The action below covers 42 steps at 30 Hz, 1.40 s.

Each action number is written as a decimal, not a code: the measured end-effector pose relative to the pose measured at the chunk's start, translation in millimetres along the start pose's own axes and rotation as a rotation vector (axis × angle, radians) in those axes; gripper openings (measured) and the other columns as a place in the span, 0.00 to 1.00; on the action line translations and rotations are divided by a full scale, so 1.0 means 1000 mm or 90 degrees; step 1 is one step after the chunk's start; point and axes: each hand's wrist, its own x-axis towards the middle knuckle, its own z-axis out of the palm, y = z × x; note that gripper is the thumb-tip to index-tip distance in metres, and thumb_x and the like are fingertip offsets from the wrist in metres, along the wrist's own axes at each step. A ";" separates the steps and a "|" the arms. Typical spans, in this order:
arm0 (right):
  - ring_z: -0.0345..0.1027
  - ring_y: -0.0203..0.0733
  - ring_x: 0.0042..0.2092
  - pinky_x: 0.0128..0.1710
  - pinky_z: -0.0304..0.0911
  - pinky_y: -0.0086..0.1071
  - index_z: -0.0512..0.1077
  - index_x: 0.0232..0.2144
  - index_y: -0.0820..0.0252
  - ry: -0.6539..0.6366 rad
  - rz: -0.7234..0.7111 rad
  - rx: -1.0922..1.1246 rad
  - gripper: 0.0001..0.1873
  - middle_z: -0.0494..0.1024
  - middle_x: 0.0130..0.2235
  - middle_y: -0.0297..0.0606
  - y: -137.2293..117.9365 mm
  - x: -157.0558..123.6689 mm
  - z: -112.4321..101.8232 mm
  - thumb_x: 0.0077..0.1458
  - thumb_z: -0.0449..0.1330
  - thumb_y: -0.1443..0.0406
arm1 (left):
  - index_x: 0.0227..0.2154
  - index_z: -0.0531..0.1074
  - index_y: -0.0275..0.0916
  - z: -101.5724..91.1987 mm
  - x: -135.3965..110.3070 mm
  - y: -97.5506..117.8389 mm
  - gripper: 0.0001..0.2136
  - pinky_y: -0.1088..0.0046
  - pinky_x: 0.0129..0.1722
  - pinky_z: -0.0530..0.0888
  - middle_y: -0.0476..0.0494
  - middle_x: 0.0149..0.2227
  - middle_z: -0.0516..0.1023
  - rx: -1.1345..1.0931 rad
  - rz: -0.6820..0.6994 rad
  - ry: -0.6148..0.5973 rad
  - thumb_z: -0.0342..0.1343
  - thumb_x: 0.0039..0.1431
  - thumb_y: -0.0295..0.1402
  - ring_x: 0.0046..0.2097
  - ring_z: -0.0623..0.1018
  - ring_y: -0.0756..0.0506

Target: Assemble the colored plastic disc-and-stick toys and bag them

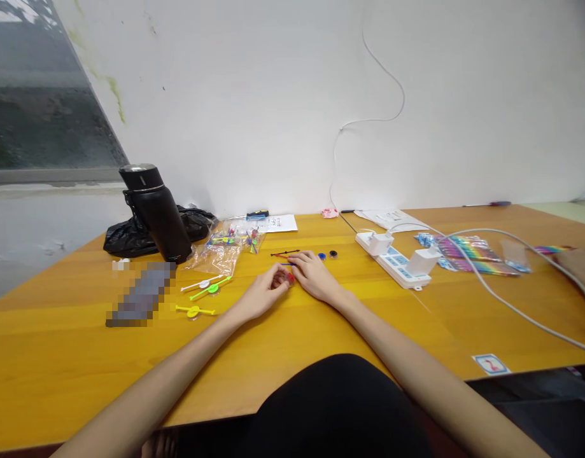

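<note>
Head view: from where I stand, the left hand [263, 294] pinches a small red piece [291, 278] at its fingertips. Close beside it, the right hand [316, 277] lies palm-down by a blue stick [286, 264]; whether it grips anything, I can't tell. Just beyond the right hand sit a blue disc [321, 256] and black disc [333, 254]; a yellow spinner [193, 311] lies left of the left hand.

A small red piece [291, 278] is in the left hand [262, 294]; a thin blue stick [287, 264] lies by the right hand [315, 276].
</note>
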 end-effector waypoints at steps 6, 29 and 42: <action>0.62 0.48 0.59 0.62 0.58 0.46 0.74 0.55 0.62 0.020 -0.004 0.027 0.19 0.76 0.56 0.45 -0.003 0.001 -0.003 0.67 0.51 0.67 | 0.43 0.69 0.39 0.000 0.005 -0.007 0.10 0.65 0.50 0.71 0.43 0.43 0.77 -0.058 -0.024 0.023 0.55 0.64 0.39 0.46 0.76 0.44; 0.62 0.50 0.60 0.63 0.58 0.50 0.73 0.56 0.57 -0.023 -0.067 0.055 0.18 0.76 0.57 0.42 -0.009 -0.002 -0.001 0.68 0.52 0.65 | 0.39 0.67 0.38 -0.011 0.016 -0.009 0.10 0.69 0.47 0.74 0.43 0.43 0.76 -0.459 -0.214 0.344 0.58 0.52 0.28 0.40 0.77 0.50; 0.66 0.47 0.54 0.59 0.61 0.45 0.75 0.47 0.58 -0.013 -0.074 0.053 0.14 0.77 0.49 0.43 -0.016 -0.002 -0.008 0.68 0.51 0.68 | 0.57 0.69 0.39 -0.033 -0.001 -0.006 0.18 0.54 0.57 0.68 0.35 0.49 0.69 0.474 0.045 0.073 0.46 0.67 0.31 0.53 0.70 0.37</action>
